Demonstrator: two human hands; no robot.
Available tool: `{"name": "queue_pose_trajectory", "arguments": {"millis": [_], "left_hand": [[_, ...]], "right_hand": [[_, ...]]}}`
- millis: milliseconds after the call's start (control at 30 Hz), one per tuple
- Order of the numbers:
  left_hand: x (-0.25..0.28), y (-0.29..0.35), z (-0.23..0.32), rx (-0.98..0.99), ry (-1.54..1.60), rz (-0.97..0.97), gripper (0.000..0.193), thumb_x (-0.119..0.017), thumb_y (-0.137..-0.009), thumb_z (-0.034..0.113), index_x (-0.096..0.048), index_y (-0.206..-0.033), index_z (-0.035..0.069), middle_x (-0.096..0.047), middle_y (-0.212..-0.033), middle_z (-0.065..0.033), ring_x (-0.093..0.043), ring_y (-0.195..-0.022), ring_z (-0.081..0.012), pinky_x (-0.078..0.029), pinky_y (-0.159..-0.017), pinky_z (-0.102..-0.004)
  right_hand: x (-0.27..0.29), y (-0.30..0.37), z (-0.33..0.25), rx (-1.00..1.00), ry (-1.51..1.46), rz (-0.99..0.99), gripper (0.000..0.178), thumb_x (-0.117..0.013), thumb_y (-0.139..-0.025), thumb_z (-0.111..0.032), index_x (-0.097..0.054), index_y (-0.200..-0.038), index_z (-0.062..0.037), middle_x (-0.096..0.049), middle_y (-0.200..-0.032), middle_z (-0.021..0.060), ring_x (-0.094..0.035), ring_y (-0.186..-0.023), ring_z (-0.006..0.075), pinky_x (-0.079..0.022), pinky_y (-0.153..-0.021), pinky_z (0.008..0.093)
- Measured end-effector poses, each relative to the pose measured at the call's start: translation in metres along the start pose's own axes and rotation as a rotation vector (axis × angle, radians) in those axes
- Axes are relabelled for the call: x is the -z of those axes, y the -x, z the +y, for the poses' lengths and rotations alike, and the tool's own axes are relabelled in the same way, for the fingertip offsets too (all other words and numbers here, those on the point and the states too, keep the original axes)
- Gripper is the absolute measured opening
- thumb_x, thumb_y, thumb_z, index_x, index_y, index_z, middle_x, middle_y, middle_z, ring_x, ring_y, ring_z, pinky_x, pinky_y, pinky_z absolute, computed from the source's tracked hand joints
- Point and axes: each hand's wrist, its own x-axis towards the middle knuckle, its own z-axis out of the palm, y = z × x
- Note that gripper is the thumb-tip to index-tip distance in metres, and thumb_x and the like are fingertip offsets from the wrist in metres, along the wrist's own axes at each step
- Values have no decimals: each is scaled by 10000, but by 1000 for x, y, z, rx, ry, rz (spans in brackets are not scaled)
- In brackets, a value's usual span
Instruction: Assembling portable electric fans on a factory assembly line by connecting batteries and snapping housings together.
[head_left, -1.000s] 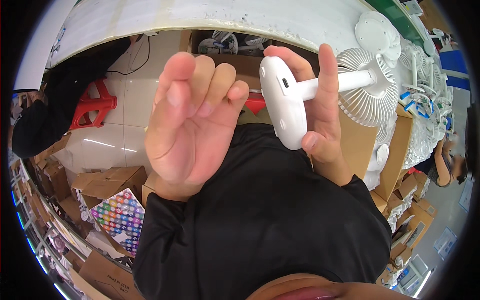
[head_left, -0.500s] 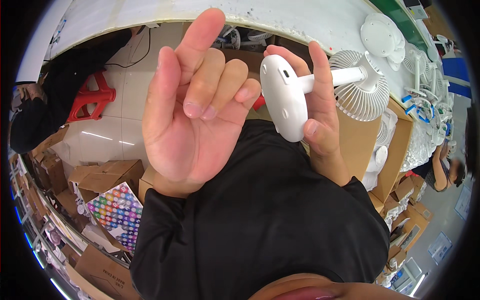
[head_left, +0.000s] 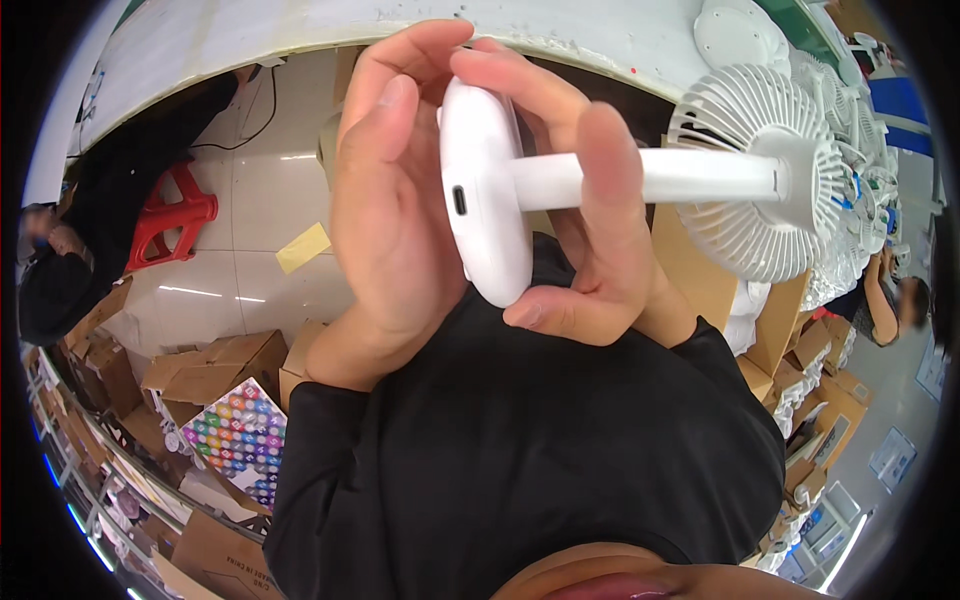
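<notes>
A small white fan lies on its side in front of me. Its round base (head_left: 490, 200), with a dark port in the edge, is at the left; the neck (head_left: 670, 178) runs right to the ribbed fan head (head_left: 755, 185). My right hand (head_left: 612, 262) is closed around the base, with the thumb low on its rim and a finger in front of the neck. Cupped beside the base's underside is my left hand (head_left: 385, 215), its fingers slightly bent and apart. Whether its palm touches the base cannot be made out.
White fan parts (head_left: 740, 35) lie on the white table (head_left: 590, 25) beyond. More fans are heaped at right, above an open carton (head_left: 785, 325). At left are a red stool (head_left: 175, 220), a yellow paper (head_left: 303, 248) on the floor and cartons (head_left: 225, 365). Other people are at both sides.
The fan has moved left and turned, its neck now nearly level. My left hand has gone from pointing upward, apart from the fan, to cupping beside the base.
</notes>
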Motion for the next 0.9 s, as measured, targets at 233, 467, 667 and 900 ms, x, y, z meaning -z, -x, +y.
{"name": "queue_pose_trajectory", "arguments": {"millis": [233,467,667,900], "left_hand": [[1,0,-10,-74,-189,-137,455,-269,-958,292,-505,-1242,27,-553,-1134,-113,-517,-1051,-202,-363,-958,-319],[-11,-6,-17,-74,-91,78,399,-326,-951,241,-476,-1255,32,-541,-1101,-111,-518,-994,-197,-382,-920,-307],[8,-18,-28,-442,-37,-11,377,-345,-947,169,-410,-1297,47,-536,-1019,-83,-558,-933,-218,-412,-871,-337],[6,-25,-8,-751,-180,-111,347,-332,-973,148,-339,-1305,47,-536,-933,-77,-577,-833,-224,-439,-810,-347]], "right_hand": [[-8,-2,-2,34,-7,-1,1071,-679,-768,-291,17,-1579,-220,-196,-1537,312,-329,-1379,410,-252,-1121,547],[-17,-9,1,-189,-202,190,950,-561,-888,-361,54,-1559,-90,-235,-1543,266,-338,-1386,367,-252,-1129,491],[-29,3,-22,-413,-428,413,802,-470,-963,-394,-47,-1553,-53,-239,-1553,234,-321,-1396,341,-233,-1140,448],[-11,11,-13,-507,-592,132,647,-499,-969,-303,-287,-1501,-3,-142,-1575,228,-243,-1400,345,-201,-1126,473]]}}
